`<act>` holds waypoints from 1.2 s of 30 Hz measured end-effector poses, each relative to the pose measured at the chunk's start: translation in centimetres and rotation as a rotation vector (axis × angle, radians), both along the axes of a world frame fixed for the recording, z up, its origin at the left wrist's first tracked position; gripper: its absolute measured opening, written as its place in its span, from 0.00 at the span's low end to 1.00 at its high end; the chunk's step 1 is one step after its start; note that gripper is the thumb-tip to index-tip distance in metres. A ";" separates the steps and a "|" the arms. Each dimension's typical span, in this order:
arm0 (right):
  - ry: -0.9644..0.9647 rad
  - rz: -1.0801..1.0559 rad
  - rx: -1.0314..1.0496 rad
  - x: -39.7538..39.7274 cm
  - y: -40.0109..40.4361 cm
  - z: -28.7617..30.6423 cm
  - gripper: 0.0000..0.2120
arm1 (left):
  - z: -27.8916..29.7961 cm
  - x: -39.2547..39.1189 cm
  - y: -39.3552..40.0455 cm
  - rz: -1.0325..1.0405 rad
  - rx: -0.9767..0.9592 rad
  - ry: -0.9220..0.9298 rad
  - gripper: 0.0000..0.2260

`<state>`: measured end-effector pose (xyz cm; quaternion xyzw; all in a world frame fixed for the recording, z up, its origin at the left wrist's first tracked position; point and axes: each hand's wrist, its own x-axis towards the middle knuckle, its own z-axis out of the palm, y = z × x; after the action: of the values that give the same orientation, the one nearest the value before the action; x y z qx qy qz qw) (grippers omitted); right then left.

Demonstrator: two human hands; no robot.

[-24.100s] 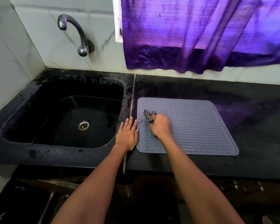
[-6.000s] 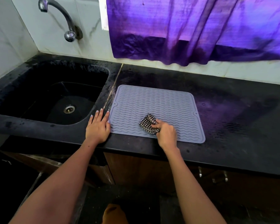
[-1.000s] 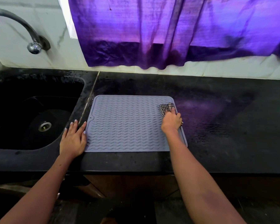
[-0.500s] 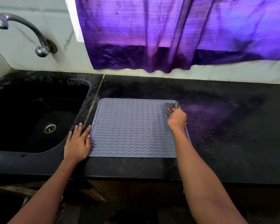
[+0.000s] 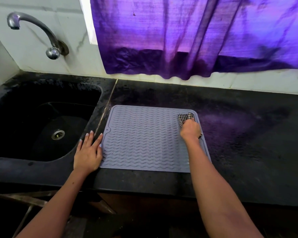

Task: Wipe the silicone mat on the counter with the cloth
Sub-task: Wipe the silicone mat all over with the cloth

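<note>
The silicone mat [image 5: 144, 138] is a grey-lilac square with rounded corners, a raised rim and rows of fine wavy ridges across its face. It lies flat on the black stone table [image 5: 248, 143], close to the front edge and just right of the sink [image 5: 41, 121].

The cloth [image 5: 185, 118] is a small black-and-white checked rag, bunched into a wad. It sits at the mat's far right corner, pressed onto the ridges. The right hand [image 5: 190, 130] has its fingers curled over the wad, gripping it from above, so most of the cloth is hidden under the knuckles. The forearm crosses the mat's right edge and covers that side of the rim.

The left hand [image 5: 89, 152] lies flat, fingers straight and together, on the table against the mat's left edge; it holds nothing.

The sink is a dark, rounded basin with a metal drain [image 5: 58, 134]. A curved chrome tap [image 5: 41, 35] juts from the white marbled wall tiles. A creased purple curtain [image 5: 196, 40] hangs behind, its hem just above the table's back edge.
</note>
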<state>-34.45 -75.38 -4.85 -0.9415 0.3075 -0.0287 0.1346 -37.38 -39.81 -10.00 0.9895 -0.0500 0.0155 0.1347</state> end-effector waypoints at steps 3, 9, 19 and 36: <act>-0.052 -0.039 0.038 0.5 0.9 0.7 0.13 | 0.1 0.0 0.1 -0.002 -0.008 0.005 0.29; 0.000 0.062 -0.050 1.1 3.5 -0.9 0.13 | 0.1 0.0 0.1 -0.009 -0.004 0.012 0.34; 0.070 0.061 -0.079 1.8 3.5 -0.8 0.16 | 0.4 -0.1 0.0 -0.017 0.009 0.023 0.37; 0.050 0.150 -0.174 2.6 10.1 -2.0 0.20 | 0.2 0.0 0.3 -0.036 0.000 0.045 0.30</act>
<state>-31.84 -65.31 -6.89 -0.9705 0.2357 -0.0215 0.0463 -37.36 -39.54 -9.80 0.9885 -0.0648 -0.0092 0.1361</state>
